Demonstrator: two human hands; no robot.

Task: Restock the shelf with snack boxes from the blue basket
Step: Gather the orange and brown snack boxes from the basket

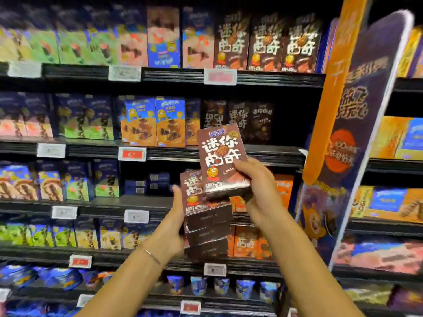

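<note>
My right hand [258, 191] grips one brown snack box [220, 159] upright, lifted in front of the second shelf. My left hand [175, 227] holds a stack of several matching brown boxes [207, 225] just below and left of it. On the second shelf [263, 154] behind the raised box stand a few dark boxes of the same kind [238, 120], set back from the edge. More of these brown boxes [265, 44] fill the right end of the top shelf. The blue basket is not in view.
Blue and orange boxes [153, 122] stand left of the dark ones. Orange boxes [246, 245] sit on the lower shelves behind the stack. A tall orange and purple promotional sign [350, 124] juts out at the right. Price tags line the shelf edges.
</note>
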